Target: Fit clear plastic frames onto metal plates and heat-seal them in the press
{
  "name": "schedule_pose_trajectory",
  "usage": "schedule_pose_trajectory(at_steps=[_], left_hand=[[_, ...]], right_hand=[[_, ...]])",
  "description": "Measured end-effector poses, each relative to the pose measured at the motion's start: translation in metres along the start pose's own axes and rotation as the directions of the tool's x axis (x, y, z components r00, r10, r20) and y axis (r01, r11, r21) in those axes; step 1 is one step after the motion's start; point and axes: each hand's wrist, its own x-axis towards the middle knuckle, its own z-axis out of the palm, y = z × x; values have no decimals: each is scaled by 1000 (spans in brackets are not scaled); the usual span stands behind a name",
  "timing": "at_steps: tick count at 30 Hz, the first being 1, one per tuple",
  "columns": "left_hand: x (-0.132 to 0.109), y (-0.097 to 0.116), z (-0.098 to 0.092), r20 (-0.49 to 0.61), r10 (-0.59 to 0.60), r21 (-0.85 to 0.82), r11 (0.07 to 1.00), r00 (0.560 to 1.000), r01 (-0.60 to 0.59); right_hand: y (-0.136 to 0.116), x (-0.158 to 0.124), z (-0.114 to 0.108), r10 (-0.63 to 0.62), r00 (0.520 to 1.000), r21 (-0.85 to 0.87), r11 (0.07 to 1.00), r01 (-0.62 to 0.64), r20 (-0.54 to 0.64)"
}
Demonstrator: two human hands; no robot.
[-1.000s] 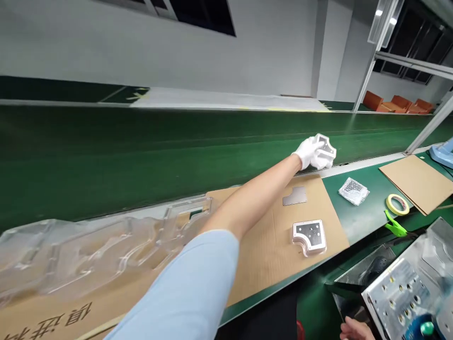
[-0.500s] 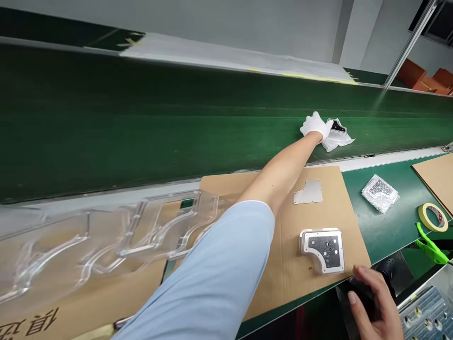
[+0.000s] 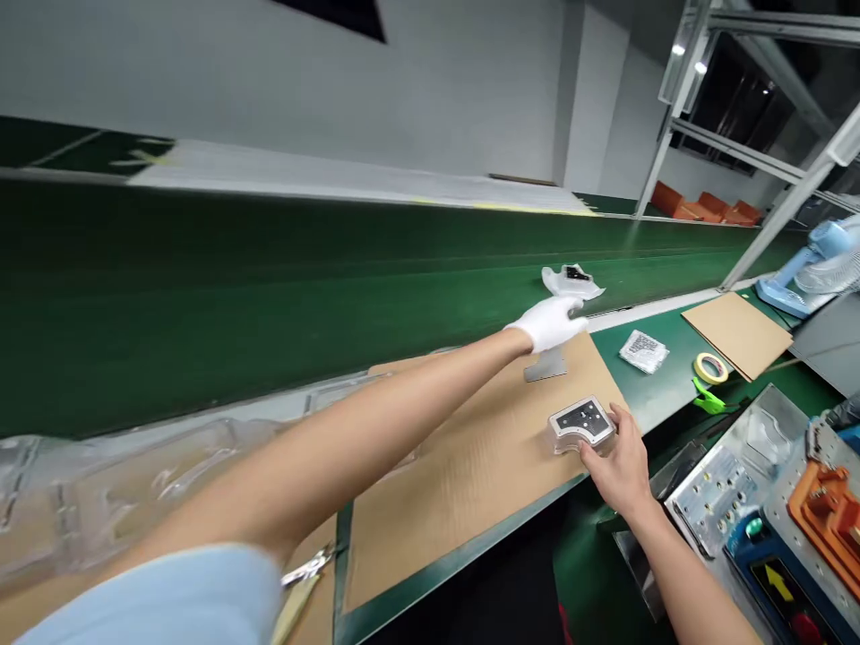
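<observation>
My left hand (image 3: pixel 552 324), in a white glove, is stretched out over the far edge of the cardboard, its fingers apart and holding nothing. Just beyond it, a black part in white wrapping (image 3: pixel 573 281) lies on the green belt. My bare right hand (image 3: pixel 619 457) has thumb and fingers around the right end of a clear case with a black and white part (image 3: pixel 581 423), which rests on the cardboard sheet (image 3: pixel 470 475). A thin grey plate (image 3: pixel 546 365) lies below my left hand, partly covered by it.
Clear plastic trays (image 3: pixel 134 493) lie at the left, near pliers (image 3: pixel 310 566). To the right are a bagged item (image 3: pixel 643 351), yellow tape (image 3: pixel 710 368), green-handled cutters (image 3: pixel 708 398), cardboard (image 3: pixel 737 333), a blue fan (image 3: pixel 816 260) and a machine with an orange fixture (image 3: pixel 826 511).
My left hand has let go of the wrapped part and drawn back from the belt. My right hand has reached the clear case and taken hold of it. The view has turned right.
</observation>
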Motion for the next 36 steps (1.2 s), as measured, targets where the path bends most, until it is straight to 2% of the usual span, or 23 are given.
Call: schedule_pose_trajectory(at_steps=[1,3,4,7,8,10,12,15,17,19,21,23,24,27,29,32,34,36], left_hand=[[-24,8,2,47,66,-41,997,997,-64],[-77,24,11,187,216,-280,947,958,-159],[-104,32,19,277,277,-363,917,920,-167],[-174,57,50,420,362,-551,830,832,-83],[-191,66,62,465,420,-593,801,779,-78],[-216,88,86,467,488,-644,759,737,-95],[-232,115,110,433,560,-685,714,706,-146],[-245,161,144,345,689,-758,605,637,-244],[-248,191,166,259,749,-779,535,609,-326],[-247,218,187,127,782,-749,479,611,-458],[-243,242,208,-46,770,-650,461,637,-604],[-239,261,229,-185,712,-542,501,677,-675],[-238,269,238,-220,675,-506,538,704,-674],[-239,285,263,-215,605,-475,621,767,-623],[-244,292,278,-223,576,-457,651,787,-606],[-249,301,296,-281,538,-407,683,794,-607],[-247,305,303,-316,536,-375,687,783,-622],[-240,301,303,-306,562,-358,680,769,-640]], right_hand=[[-3,-6,-13,-15,1000,17,1000,15,1],[-9,-25,-46,-22,1000,47,999,21,22],[-12,-39,-64,-18,999,54,998,16,38],[-17,-87,-120,-32,997,53,998,28,64],[-17,-104,-137,-43,997,60,997,39,59],[-15,-140,-167,-36,999,88,996,33,27],[-10,-175,-192,25,1000,124,992,-24,-14],[2,-220,-221,119,988,162,981,-102,-96],[12,-242,-235,151,974,161,979,-125,-167],[23,-258,-243,192,935,122,979,-162,-300],[32,-269,-247,236,844,95,971,-217,-482],[37,-274,-246,273,749,93,957,-273,-604],[38,-275,-244,284,730,88,951,-295,-622],[38,-267,-235,292,727,21,934,-356,-622],[41,-256,-229,307,692,-2,913,-407,-653],[51,-239,-228,351,627,16,880,-474,-696],[62,-230,-237,330,638,-9,884,-467,-696],[76,-224,-253,252,693,-82,909,-409,-675]])
